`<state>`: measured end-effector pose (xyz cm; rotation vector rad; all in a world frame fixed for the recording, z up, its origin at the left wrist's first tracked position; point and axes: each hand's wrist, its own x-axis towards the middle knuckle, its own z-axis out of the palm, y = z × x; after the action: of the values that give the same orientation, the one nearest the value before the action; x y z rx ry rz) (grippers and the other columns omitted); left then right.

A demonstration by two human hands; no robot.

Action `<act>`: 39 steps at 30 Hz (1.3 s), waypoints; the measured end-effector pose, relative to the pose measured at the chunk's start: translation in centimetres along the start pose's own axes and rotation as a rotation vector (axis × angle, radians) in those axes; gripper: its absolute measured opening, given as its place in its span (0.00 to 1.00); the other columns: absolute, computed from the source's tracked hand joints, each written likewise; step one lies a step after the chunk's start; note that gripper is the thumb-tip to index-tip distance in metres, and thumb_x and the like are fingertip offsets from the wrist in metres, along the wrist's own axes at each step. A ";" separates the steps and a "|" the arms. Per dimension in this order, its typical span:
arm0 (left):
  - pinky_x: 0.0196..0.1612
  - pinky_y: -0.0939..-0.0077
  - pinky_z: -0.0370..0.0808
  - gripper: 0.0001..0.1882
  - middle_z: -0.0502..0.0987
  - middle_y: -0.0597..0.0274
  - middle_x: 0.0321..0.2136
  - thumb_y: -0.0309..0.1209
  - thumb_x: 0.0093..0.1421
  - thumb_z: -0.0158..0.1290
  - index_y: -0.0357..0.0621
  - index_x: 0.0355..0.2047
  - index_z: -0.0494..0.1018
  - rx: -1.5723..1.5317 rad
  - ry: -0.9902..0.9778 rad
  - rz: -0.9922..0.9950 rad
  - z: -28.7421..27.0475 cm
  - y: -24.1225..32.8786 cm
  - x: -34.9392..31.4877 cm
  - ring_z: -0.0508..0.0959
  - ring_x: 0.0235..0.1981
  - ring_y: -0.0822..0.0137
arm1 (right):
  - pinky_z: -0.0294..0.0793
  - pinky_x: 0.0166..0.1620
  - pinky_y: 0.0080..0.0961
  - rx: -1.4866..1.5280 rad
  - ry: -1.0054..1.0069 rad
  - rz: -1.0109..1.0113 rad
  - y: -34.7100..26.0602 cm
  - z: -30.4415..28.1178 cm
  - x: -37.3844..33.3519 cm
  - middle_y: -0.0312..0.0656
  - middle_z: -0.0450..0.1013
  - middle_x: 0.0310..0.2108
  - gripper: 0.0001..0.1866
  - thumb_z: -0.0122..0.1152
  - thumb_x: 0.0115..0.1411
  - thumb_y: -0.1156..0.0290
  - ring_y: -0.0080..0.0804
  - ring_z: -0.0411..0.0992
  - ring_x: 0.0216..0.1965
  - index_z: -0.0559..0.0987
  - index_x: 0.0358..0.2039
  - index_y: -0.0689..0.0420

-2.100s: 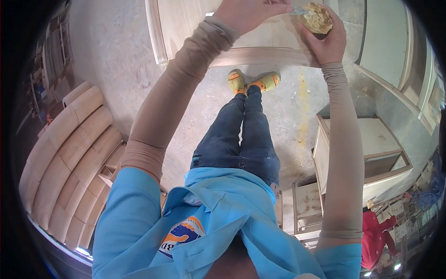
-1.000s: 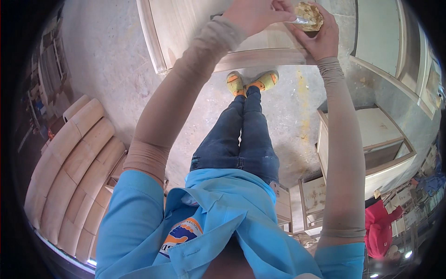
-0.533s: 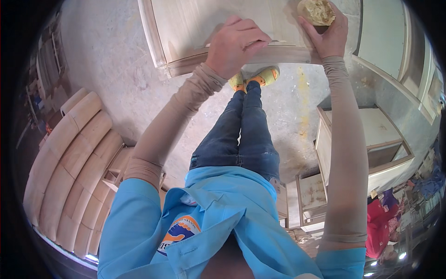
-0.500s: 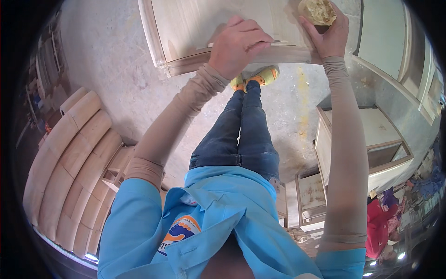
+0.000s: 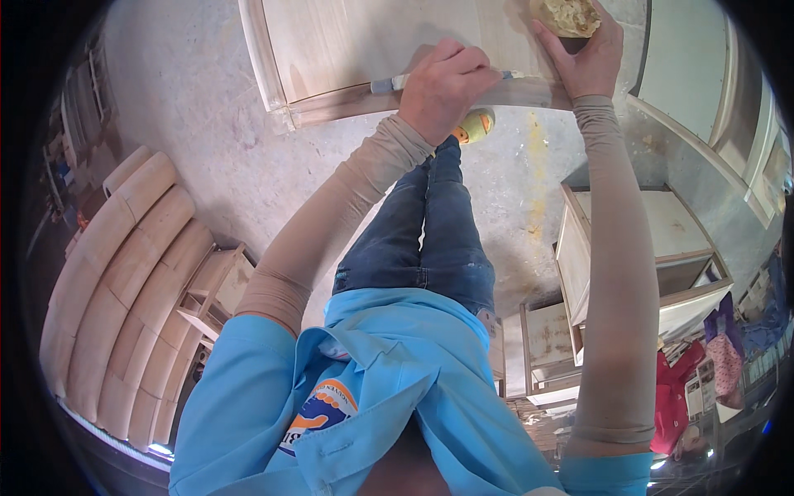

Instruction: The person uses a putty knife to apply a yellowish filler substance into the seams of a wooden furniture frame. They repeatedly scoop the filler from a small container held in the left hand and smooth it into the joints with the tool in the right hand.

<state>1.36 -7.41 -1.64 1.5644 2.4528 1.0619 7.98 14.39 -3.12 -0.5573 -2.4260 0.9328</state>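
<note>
Above a pale wooden panel [image 5: 331, 50], my left hand [image 5: 451, 89] is closed around a slim tool with a grey-blue end [image 5: 382, 86]. The tool lies along the panel's near edge, and my fingers hide its middle; its exact kind is unclear. At the panel's right end, my right hand [image 5: 594, 62] grips a dark-sided holder heaped with yellowish, putty-like paste [image 5: 566, 16]. The thumb is on its near left side, and the top of the holder is cut off by the picture's edge.
Curved wooden pieces [image 5: 107, 273] are stacked at the left, beside a small wooden frame [image 5: 217, 281]. Wooden cabinets [image 5: 637, 223] stand on the concrete floor [image 5: 198, 124] to the right. Another panelled piece [image 5: 686, 74] is at the far right. Red cloth [image 5: 674, 397] hangs lower right.
My left hand has shifted right and slightly nearer along the panel edge, and more of the slim tool shows. My right hand has stayed nearly in place with the paste.
</note>
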 end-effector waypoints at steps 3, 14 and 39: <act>0.40 0.73 0.78 0.09 0.76 0.71 0.32 0.28 0.48 0.61 0.51 0.31 0.82 0.028 -0.035 0.047 -0.3 0.0 0.2 0.74 0.38 0.65 | 0.71 0.57 0.39 -0.035 0.025 -0.056 0.4 0.1 -0.2 0.50 0.72 0.49 0.38 0.81 0.48 0.60 0.46 0.71 0.52 0.72 0.55 0.62; 0.40 0.71 0.75 0.07 0.78 0.70 0.32 0.29 0.53 0.63 0.49 0.34 0.84 -0.097 -0.141 -0.006 -1.3 -0.2 1.3 0.73 0.34 0.63 | 0.70 0.58 0.41 -0.062 -0.001 -0.065 0.7 -0.3 -0.3 0.50 0.71 0.51 0.38 0.79 0.49 0.61 0.46 0.71 0.53 0.71 0.56 0.61; 0.39 0.75 0.78 0.18 0.76 0.69 0.34 0.24 0.44 0.62 0.48 0.39 0.83 0.141 -0.138 0.178 -2.7 -1.1 0.6 0.75 0.37 0.65 | 0.70 0.57 0.41 -0.063 -0.008 -0.019 0.6 -0.3 -0.4 0.50 0.71 0.51 0.38 0.78 0.49 0.60 0.47 0.70 0.53 0.70 0.57 0.60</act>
<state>-0.84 -8.60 -0.08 1.8599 2.3793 0.7852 8.56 14.70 -3.46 -0.5527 -2.4706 0.8542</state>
